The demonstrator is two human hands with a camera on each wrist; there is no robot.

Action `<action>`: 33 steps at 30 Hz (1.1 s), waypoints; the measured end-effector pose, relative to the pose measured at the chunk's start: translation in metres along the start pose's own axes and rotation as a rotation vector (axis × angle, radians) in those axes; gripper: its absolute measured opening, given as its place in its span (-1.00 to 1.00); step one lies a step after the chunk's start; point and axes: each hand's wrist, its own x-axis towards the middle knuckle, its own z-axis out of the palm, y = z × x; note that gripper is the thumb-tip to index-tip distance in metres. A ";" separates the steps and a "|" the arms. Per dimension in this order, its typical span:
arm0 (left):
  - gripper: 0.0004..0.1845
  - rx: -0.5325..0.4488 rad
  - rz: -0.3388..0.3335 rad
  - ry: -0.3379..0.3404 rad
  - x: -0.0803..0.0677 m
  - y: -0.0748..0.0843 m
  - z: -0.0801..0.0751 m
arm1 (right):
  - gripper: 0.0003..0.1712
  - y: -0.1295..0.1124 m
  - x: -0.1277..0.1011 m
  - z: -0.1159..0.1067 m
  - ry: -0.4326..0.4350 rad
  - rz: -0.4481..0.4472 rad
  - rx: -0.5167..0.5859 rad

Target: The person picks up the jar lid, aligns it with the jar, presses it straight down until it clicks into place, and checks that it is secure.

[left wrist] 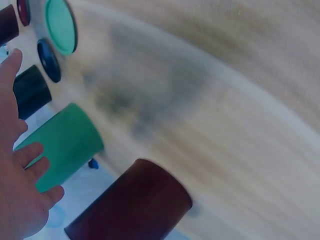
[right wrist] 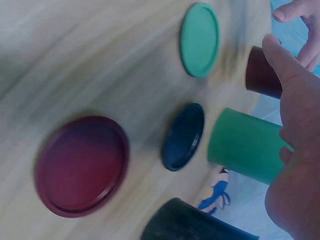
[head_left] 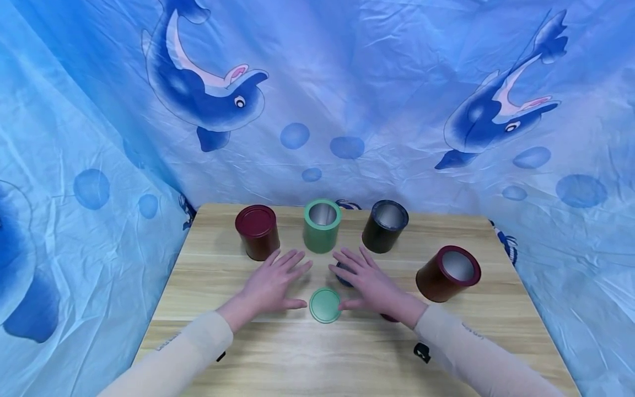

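Note:
My left hand (head_left: 273, 284) is held over the table with fingers spread, holding nothing, just in front of a lidded dark red tin (head_left: 259, 242). Opposite it, my right hand (head_left: 369, 281) spreads its fingers above a dark lid (right wrist: 183, 137), which it partly covers in the head view. A green lid (head_left: 325, 305) lies flat between the two thumbs. Under the right wrist a dark red lid (right wrist: 82, 167) lies on the wood, mostly hidden from the head camera. Beyond the fingertips stand an open green tin (head_left: 321, 237) and an open black tin (head_left: 379, 237).
A second dark red tin (head_left: 436, 278), without a lid, stands on the right side of the wooden table (head_left: 297, 358). Blue curtains (head_left: 317, 99) with dolphin prints hang behind the table and along both sides.

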 end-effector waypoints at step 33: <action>0.06 -0.052 -0.050 -0.073 -0.001 0.019 0.067 | 0.10 0.002 -0.021 0.071 -0.092 0.127 0.114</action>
